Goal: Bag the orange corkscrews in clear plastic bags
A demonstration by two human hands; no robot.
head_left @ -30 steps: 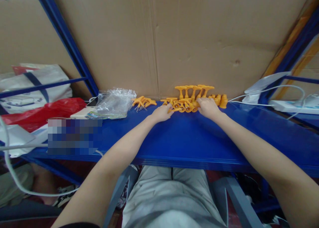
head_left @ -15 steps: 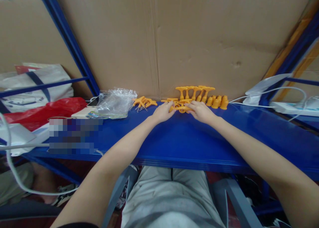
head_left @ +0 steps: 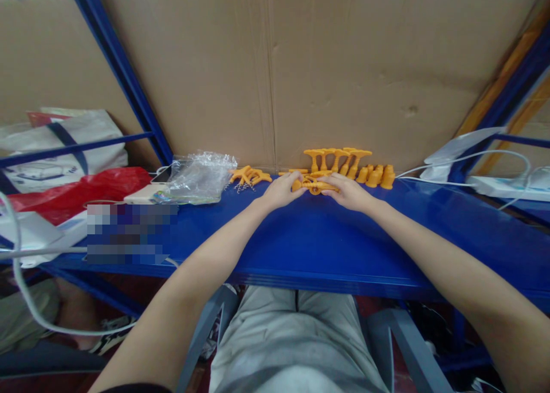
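Both hands had drawn closer together since the earlier frame. Left hand [head_left: 281,191] and right hand [head_left: 349,192] pinched a small orange plastic part [head_left: 315,184] between them on the blue metal table [head_left: 326,238], each grip narrow on it. Behind stood a row of orange T-shaped plastic pieces [head_left: 337,158] and orange cone-shaped caps [head_left: 377,175]. Off to the left lay a crumpled clear plastic bag [head_left: 195,178]; its contents could not be made out.
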